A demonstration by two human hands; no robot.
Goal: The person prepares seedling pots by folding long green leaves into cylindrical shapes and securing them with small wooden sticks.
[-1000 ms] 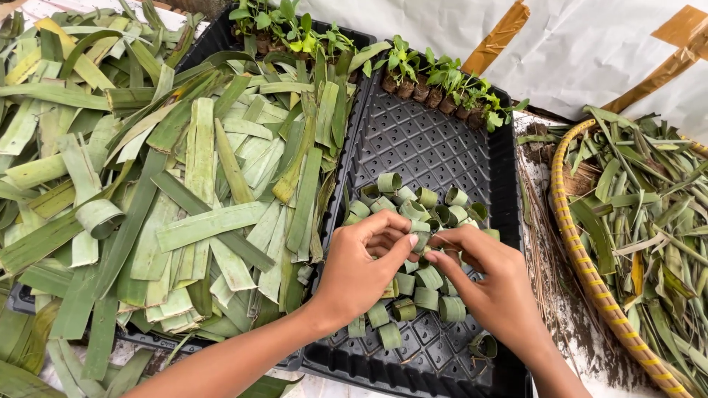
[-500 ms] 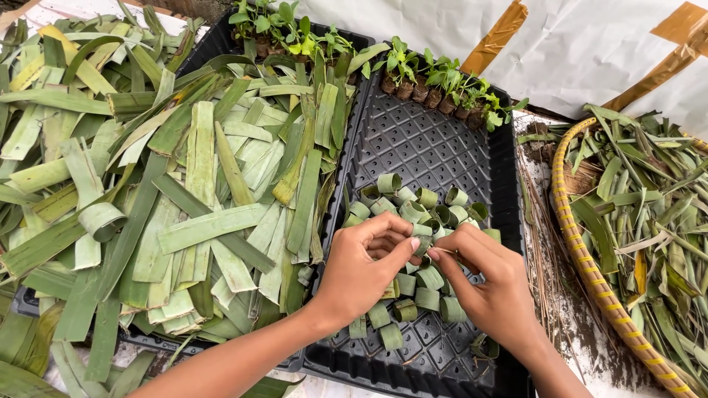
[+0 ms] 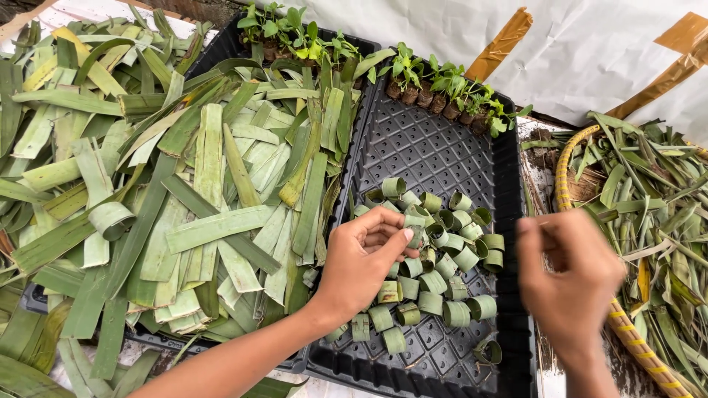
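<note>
1. Resting over a black plastic seedling tray (image 3: pixel 442 147), the left hand (image 3: pixel 365 262) has its fingers curled loosely, thumb and forefinger tips close together at a small green rolled leaf ring (image 3: pixel 414 237); a firm pinch cannot be confirmed.
2. The right hand (image 3: pixel 571 276) is blurred at the tray's right edge, fingers partly curled; whether it holds anything cannot be told.
3. More leaf rings cluster (image 3: pixel 442 295) in the tray between both hands.
4. Flat cut green leaf strips (image 3: pixel 214 228) pile on the neighbouring tray to the left.
5. Small potted seedlings (image 3: pixel 442 92) line the far edge.
6. A round woven basket (image 3: pixel 564 162) of leaf scraps sits right.
</note>
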